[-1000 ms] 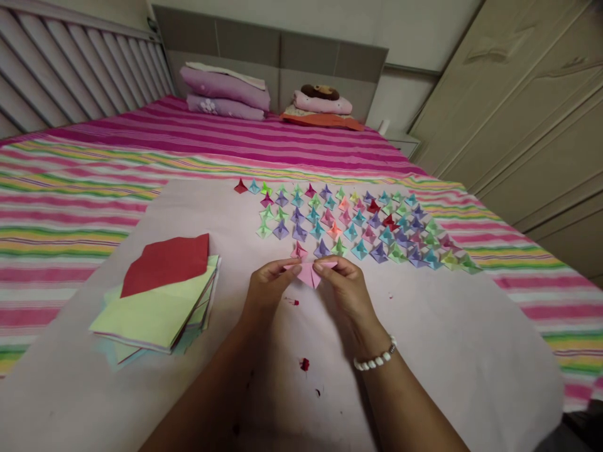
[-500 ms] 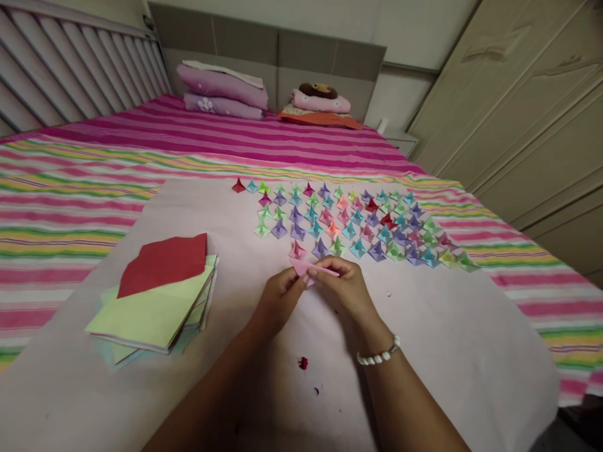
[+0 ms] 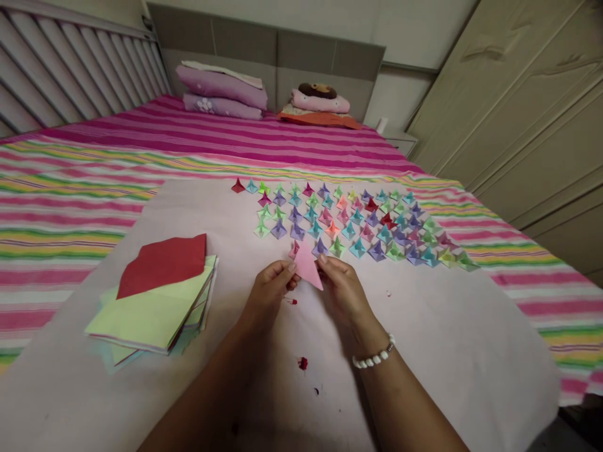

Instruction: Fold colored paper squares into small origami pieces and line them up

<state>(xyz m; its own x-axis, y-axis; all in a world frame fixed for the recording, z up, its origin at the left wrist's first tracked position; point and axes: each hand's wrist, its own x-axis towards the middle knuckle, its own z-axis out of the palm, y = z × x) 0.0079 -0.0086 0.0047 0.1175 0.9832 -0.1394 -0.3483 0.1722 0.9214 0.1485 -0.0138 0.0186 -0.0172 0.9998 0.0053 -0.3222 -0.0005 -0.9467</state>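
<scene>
Both my hands hold a small folded pink paper (image 3: 307, 267) just above a pale sheet (image 3: 447, 351) spread on the bed. My left hand (image 3: 268, 292) pinches its left edge, fingers curled. My right hand (image 3: 343, 289), with a white bead bracelet on the wrist, pinches the right edge. The paper stands up as a triangle, point upward. Just beyond it lie rows of several small folded paper shapes (image 3: 348, 223) in many colours.
A stack of coloured paper squares (image 3: 155, 301), red and light green on top, lies to my left. Small red scraps (image 3: 304, 363) dot the sheet near my arms. Pillows (image 3: 221, 94) sit at the headboard. A wardrobe (image 3: 518, 107) stands at right.
The pink paper has turned from a flat, sideways fold into an upright triangle between my fingers. My hands have stayed in about the same place.
</scene>
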